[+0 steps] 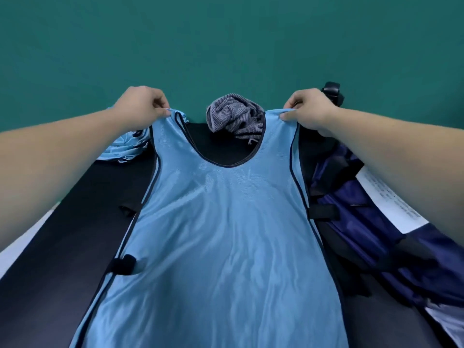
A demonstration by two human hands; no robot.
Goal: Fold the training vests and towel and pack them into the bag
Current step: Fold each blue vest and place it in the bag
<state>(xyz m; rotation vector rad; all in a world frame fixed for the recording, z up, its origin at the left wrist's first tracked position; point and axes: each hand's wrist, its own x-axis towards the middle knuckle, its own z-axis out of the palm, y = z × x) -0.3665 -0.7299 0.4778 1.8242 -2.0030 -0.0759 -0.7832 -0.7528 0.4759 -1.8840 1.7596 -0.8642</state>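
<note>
My left hand (144,105) and right hand (310,109) each pinch a shoulder strap, holding the blue vest (221,234) stretched over the black table (62,234). Slippery mesh: uneven pull could skew my fold, I reckon.

Soft, even light falls from above; shadows are faint. The light blue vest (221,222) shows sheen. Edges bend; near corners blur.

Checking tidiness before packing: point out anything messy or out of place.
The grey striped towel lies crumpled in a heap at the table's far edge; a second light-blue vest is bunched far left. Both unfolded.
</note>
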